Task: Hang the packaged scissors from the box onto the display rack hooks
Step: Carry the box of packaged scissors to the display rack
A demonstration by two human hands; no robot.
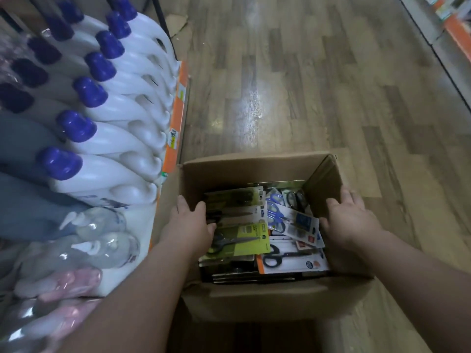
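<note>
As they fill the box [254,169], scissors packs [239,240] overlap.

Hands on the box [254,171].
The right hand [349,215] grips one wall, the left hand [190,221] rests on the opposite; scissor packs [239,240] lie between.
</note>
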